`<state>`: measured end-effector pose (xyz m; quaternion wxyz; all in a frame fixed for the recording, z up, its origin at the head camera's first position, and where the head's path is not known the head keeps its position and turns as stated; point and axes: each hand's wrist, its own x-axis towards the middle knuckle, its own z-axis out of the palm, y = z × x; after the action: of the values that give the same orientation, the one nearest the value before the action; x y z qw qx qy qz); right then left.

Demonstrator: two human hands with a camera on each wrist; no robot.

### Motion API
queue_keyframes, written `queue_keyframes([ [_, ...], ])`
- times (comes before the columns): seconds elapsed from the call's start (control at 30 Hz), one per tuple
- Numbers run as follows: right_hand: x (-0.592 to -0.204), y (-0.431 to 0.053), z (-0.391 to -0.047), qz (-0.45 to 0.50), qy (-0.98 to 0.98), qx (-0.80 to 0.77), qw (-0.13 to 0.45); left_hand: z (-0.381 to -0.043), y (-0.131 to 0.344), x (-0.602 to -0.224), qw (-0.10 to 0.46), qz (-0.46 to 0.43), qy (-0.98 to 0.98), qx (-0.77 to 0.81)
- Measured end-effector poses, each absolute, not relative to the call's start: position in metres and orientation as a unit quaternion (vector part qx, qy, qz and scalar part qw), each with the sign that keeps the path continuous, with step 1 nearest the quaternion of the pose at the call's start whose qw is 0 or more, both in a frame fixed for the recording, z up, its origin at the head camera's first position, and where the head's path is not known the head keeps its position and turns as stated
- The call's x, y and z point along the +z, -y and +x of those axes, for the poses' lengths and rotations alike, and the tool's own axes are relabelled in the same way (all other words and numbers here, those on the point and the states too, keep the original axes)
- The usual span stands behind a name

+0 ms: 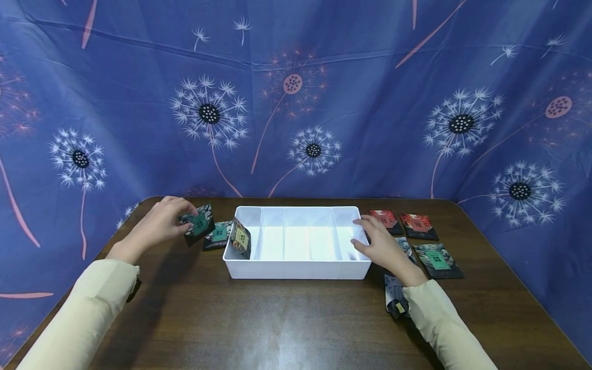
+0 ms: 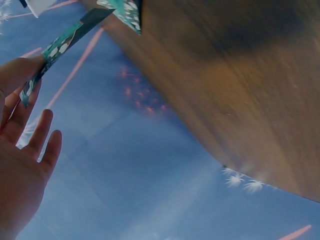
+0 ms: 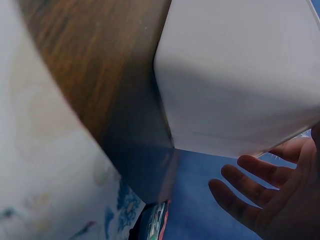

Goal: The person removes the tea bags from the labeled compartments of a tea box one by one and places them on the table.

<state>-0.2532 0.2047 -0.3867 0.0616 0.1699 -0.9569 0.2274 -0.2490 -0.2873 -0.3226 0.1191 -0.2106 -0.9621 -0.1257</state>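
My left hand [image 1: 163,222] pinches a dark packet with a green label [image 1: 200,224] between thumb and fingers, tilted above the table at left. In the left wrist view that packet [image 2: 62,46] appears nearly edge-on. A similar green-labelled packet [image 1: 217,236] lies beside the white divided box [image 1: 296,270]. Leaning in the box's leftmost compartment is a packet with a yellow label [image 1: 241,239]. At the box's right end, my right hand [image 1: 387,249] rests on the rim, its thumb and index finger spread over the edge. The right wrist view shows its other fingers loosely extended.
Right of the box lie two red-labelled packets [image 1: 418,226], a green-labelled one [image 1: 438,260], and another partly under my right hand. A dark grey-blue packet [image 1: 395,296] sits near my right sleeve. Blue dandelion-patterned cloth [image 1: 370,103] hangs behind the wooden table [image 1: 208,318].
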Motion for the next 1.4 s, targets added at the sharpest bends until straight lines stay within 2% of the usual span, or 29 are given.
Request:
queue_keyframes([
  [0.53,-0.385,-0.203,-0.253,0.161,0.961,0.216,0.058,-0.249,0.322,-0.337,0.054,-0.221,0.964,-0.135],
  [1.03,-0.384,-0.202,-0.251,0.167,0.964,0.188,0.089,-0.250,0.338,-0.341,0.056,-0.242,0.958,-0.140],
  [1.4,-0.386,-0.204,-0.253,0.188,0.963,0.151,0.118,-0.254,0.343,-0.347,0.040,-0.221,0.966,-0.130],
])
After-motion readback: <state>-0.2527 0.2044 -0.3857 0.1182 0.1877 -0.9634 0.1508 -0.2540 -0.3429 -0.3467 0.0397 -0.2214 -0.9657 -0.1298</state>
